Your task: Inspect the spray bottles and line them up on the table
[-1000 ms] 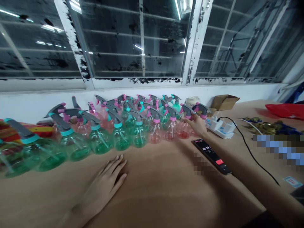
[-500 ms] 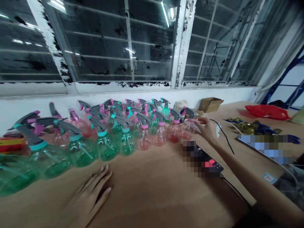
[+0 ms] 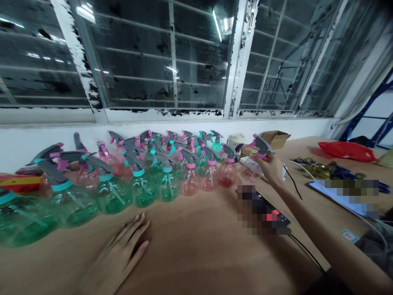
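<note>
My right hand [image 3: 272,168] is closed round the pink neck of a clear pinkish spray bottle [image 3: 249,171] at the right end of the front row. Its grey and pink trigger head sticks up above my fingers, and the bottle looks tilted. Just left of it stands another pink spray bottle [image 3: 227,176] with red liquid low inside. My left hand [image 3: 123,248] lies flat on the table, fingers stretched and holding nothing. The nearest things to it are the green spray bottles with turquoise collars, such as one green bottle [image 3: 113,194] in the front row.
A phone [image 3: 270,211] with a cable lies on the wooden table [image 3: 196,246]. To the right are a tablet [image 3: 334,194], gold and blue pieces [image 3: 325,169] and a red bag [image 3: 346,151]. A cardboard box [image 3: 276,138] stands by the barred window.
My right hand has moved from the bottle tops to the end bottle and taken hold of its neck, raising and tilting it. My left hand stays flat; the view has turned right.
</note>
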Tool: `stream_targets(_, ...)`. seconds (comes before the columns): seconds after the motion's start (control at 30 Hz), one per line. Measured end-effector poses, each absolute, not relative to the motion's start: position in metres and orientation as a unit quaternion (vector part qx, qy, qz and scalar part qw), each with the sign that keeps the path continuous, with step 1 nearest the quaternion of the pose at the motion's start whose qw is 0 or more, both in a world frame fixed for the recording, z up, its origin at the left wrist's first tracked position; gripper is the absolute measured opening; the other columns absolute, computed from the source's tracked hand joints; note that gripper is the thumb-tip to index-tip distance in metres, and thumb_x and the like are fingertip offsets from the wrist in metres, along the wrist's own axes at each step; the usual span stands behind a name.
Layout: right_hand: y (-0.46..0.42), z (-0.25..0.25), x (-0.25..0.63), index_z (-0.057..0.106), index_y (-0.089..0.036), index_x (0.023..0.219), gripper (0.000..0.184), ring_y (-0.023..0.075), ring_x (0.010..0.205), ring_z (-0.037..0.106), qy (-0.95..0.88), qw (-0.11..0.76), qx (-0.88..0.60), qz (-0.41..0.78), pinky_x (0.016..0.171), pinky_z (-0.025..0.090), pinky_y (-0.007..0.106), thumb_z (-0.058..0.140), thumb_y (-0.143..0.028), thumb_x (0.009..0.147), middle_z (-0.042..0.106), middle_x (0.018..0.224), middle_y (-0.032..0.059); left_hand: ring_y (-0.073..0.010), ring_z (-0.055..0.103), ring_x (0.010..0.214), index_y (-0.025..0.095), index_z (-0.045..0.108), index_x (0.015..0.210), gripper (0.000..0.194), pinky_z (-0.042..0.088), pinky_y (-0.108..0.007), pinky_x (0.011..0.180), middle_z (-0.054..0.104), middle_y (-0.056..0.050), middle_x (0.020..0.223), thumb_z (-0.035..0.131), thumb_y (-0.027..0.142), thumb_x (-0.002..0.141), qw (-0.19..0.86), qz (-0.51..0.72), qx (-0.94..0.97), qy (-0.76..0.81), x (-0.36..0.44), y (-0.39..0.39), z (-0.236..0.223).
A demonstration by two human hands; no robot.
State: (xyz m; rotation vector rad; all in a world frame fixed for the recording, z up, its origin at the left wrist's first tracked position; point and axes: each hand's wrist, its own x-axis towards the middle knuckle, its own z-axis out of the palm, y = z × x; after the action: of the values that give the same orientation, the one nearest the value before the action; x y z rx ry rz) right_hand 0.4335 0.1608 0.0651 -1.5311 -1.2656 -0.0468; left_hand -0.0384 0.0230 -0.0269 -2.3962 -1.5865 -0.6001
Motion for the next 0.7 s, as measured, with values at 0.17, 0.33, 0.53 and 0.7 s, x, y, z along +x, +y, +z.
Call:
stream_targets(0.17,0.1,0.094,0.407,0.068,-0.016,0.088,0.037,0.0267,0.074,0.065,-0.562,0.588,-0.578,0.065,0.062,0.047,0.033,0.064,-0.048,0.07,0.071,0.08,0.0092,-0.0257,0.048,0.122,0.034,0.044,0.135,0.047,0.041,-0.045,0.099,0.055,0.003,0.13,0.032,0.039,0.089,0.103,-0.199,-0.824,-0.521,-0.042,0.025,-0.032)
stream_targets(0.33,0.054,0.101,0.338,0.066,-0.016,0.092,0.029,0.0249,0.081,0.065,-0.645,0.543,-0.489,0.222,0.069,0.048,0.034,0.064,-0.04,0.075,0.071,0.089,0.0058,-0.0258,0.047,0.123,0.027,0.051,0.129,0.045,0.038,-0.043,0.102,0.052,-0.002,0.133,0.033,0.041,0.091,0.115,-0.185,-0.829,-0.516,-0.04,0.025,-0.029)
stream_targets(0.53,0.019,0.081,0.234,0.068,-0.02,0.086,0.021,0.023,0.088,0.064,-0.726,0.503,-0.377,0.279,0.079,0.046,0.034,0.068,-0.037,0.074,0.072,0.09,0.0013,-0.0258,0.041,0.128,0.011,0.05,0.128,0.045,0.031,-0.043,0.106,0.047,-0.013,0.136,0.034,0.035,0.094,0.099,-0.098,-0.827,-0.544,-0.021,0.013,-0.01)
stream_targets(0.7,0.01,0.065,0.181,0.07,-0.022,0.083,0.025,0.0225,0.078,0.064,-0.776,0.464,-0.344,0.253,0.074,0.047,0.036,0.066,-0.045,0.075,0.071,0.08,0.0023,-0.0283,0.039,0.128,0.003,0.048,0.126,0.041,0.028,-0.044,0.107,0.045,-0.02,0.136,0.036,0.024,0.093,0.071,-0.071,-0.84,-0.533,-0.009,0.0,0.003)
